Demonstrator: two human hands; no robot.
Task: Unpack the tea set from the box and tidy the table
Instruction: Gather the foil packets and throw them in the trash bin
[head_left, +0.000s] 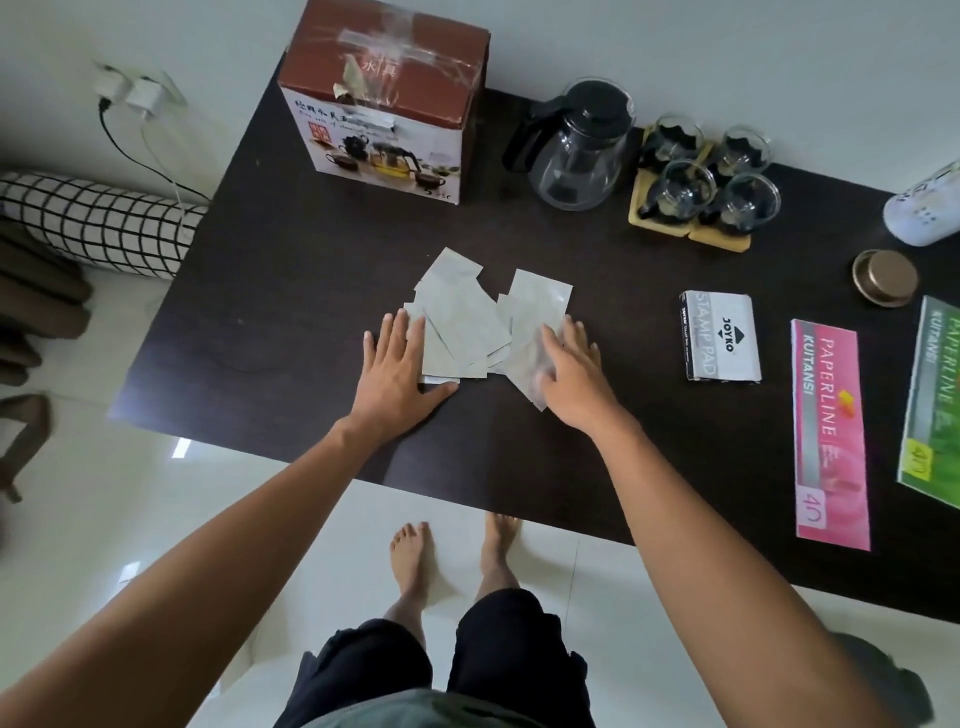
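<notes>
A person stands barefoot on the pale tiled floor (130, 519) at the near edge of a dark bench (291, 249), both arms stretched out over it. The left hand (397, 364) lies flat with fingers straight and spread, pressing on the left side of a loose, overlapping pile of pale plastic sleeves (467, 327); the right hand (569, 369) does the same on the right side of the pile, fingers straight, gripping nothing. The two hands are apart, with the pile between them. To the right of the pile, well apart from it, lies a Joyko stamp pad box (719, 336), then a pink Paperline receipt book (830, 431), and a green receipt book (935, 400) at the frame's edge. Beyond these sits a small round bronze-coloured lid or dish (884, 277), I cannot tell which, and a white object (924, 208) partly cut off by the frame. Farther back stands the tea set: a glass teapot (579, 150) with a black lid and handle, upright, and just beside it on its right four glass cups (711, 171) resting on light wooden coasters (693, 234). At the far left end of the bench the brown and white tea set box (384, 104) stands upright, its taped top flaps closed.
</notes>
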